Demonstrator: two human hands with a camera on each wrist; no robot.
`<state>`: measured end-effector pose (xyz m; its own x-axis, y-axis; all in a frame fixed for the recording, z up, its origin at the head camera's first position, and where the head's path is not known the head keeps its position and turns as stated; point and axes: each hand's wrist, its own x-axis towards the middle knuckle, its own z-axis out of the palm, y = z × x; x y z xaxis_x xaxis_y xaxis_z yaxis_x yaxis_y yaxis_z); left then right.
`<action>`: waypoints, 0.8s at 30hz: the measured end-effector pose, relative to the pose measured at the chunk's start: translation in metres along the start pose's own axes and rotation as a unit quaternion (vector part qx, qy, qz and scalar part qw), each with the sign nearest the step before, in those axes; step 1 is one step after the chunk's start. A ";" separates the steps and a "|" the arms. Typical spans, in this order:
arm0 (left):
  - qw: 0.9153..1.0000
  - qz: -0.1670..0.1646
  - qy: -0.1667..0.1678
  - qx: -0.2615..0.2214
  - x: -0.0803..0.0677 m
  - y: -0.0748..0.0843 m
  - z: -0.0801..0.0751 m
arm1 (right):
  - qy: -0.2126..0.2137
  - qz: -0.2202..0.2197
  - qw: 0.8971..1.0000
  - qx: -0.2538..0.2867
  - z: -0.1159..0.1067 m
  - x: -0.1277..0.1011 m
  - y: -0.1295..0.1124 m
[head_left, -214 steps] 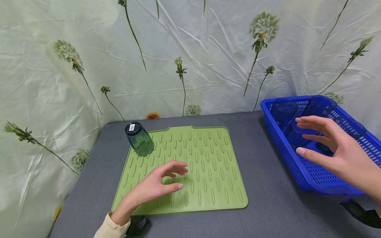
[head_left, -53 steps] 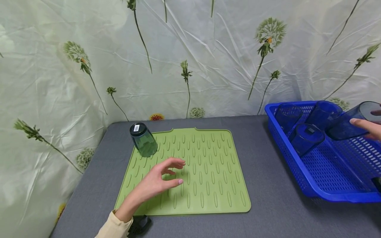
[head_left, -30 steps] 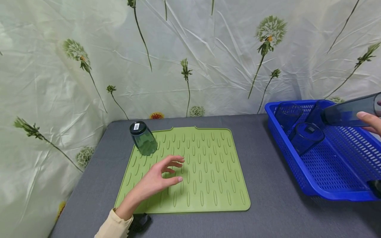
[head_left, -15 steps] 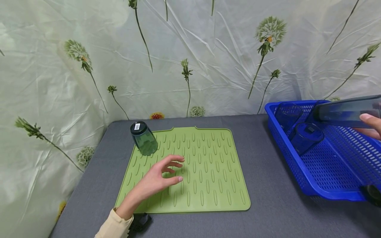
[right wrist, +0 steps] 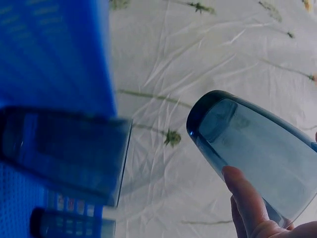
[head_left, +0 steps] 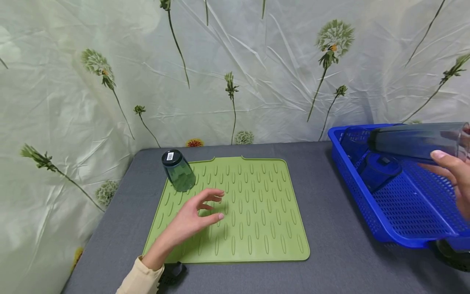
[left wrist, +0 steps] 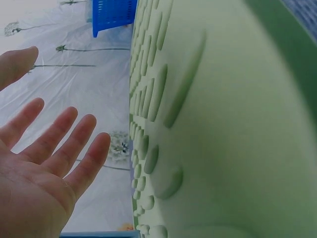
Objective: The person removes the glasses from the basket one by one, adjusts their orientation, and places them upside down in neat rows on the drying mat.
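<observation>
From the head camera, the right hand (head_left: 453, 175) grasps a translucent blue plastic tumbler (head_left: 415, 141) lying on its side in the air, thumb curled over its wall, above the blue perforated plastic basket (head_left: 371, 222) at the right of the grey table (head_left: 330, 265); two more blue tumblers (head_left: 378, 169) remain in the basket's far corner, partly hidden behind the held one; the left hand (head_left: 191, 220) hovers over the ribbed green silicone drying mat (head_left: 257, 212), fingers loosely spread and holding nothing; a dark green tumbler (head_left: 178, 171) stands upside down on the mat's far left corner, a white label on its base; a pale floral backdrop sheet (head_left: 235, 69) hangs behind the table.

From the left wrist camera, the left hand (left wrist: 39, 163) shows an open palm with straight fingers (left wrist: 86, 153), apart from the green mat (left wrist: 223, 129), whose raised ribs fill the frame; the blue basket (left wrist: 114, 15) is small at the top.

From the right wrist camera, the held tumbler (right wrist: 252, 153) fills the right side, its thick base pointing away from the hand, a finger (right wrist: 245, 196) pressed on its wall; the basket wall (right wrist: 54, 54) is blurred at the left, with another blue tumbler (right wrist: 64, 151) lying below it; the floral sheet (right wrist: 198, 49) lies behind.
</observation>
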<state>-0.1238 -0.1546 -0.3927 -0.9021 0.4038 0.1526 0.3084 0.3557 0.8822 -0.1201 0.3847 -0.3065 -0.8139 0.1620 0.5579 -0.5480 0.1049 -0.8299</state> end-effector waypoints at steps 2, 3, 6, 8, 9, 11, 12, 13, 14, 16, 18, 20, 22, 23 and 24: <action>1.000 0.001 0.004 -0.001 0.000 0.000 -0.001 | 0.055 0.017 0.996 0.074 0.013 0.003 -0.005; 1.000 0.002 0.005 -0.002 0.000 0.000 -0.002 | 0.060 0.014 0.995 0.084 0.018 0.001 -0.006; 1.000 0.003 0.010 0.003 0.000 0.001 -0.003 | 0.077 0.006 0.991 0.106 0.031 -0.004 -0.010; 1.000 0.005 0.014 0.004 0.001 0.002 -0.004 | 0.080 -0.005 0.989 0.122 0.038 -0.006 -0.013; 1.000 0.006 0.017 0.006 0.001 0.003 -0.005 | 0.078 -0.009 0.988 0.131 0.041 -0.007 -0.013; 1.000 0.012 0.024 0.005 0.002 0.004 -0.008 | 0.076 -0.016 0.983 0.166 0.046 -0.009 -0.014; 1.000 0.016 0.027 0.003 0.003 0.005 -0.009 | 0.073 -0.016 0.982 0.172 0.048 -0.010 -0.015; 0.999 0.020 0.031 0.002 0.003 0.006 -0.011 | 0.071 -0.016 0.982 0.174 0.051 -0.011 -0.016; 0.999 0.024 0.034 0.003 0.004 0.007 -0.012 | 0.066 -0.017 0.981 0.183 0.053 -0.012 -0.016; 0.999 0.029 0.040 0.006 0.005 0.008 -0.015 | 0.051 -0.022 0.977 0.207 0.058 -0.013 -0.017; 0.999 0.030 0.043 0.010 0.006 0.010 -0.018 | 0.037 -0.023 0.973 0.226 0.064 -0.015 -0.019; 0.998 0.031 0.045 0.016 0.007 0.013 -0.019 | 0.021 -0.025 0.969 0.244 0.069 -0.016 -0.020; 0.998 0.032 0.046 0.022 0.008 0.015 -0.020 | 0.010 -0.027 0.966 0.257 0.074 -0.017 -0.020; 0.998 0.034 0.047 0.024 0.008 0.017 -0.021 | 0.009 -0.027 0.968 0.249 0.076 -0.018 -0.020; 0.998 0.037 0.047 0.025 0.008 0.018 -0.021 | 0.004 -0.026 0.971 0.239 0.078 -0.018 -0.020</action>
<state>-0.1317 -0.1627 -0.3664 -0.9002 0.3495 0.2598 0.3875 0.3709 0.8440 -0.1090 0.3031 -0.2995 -0.7819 0.1763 0.5980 -0.6172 -0.3545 -0.7024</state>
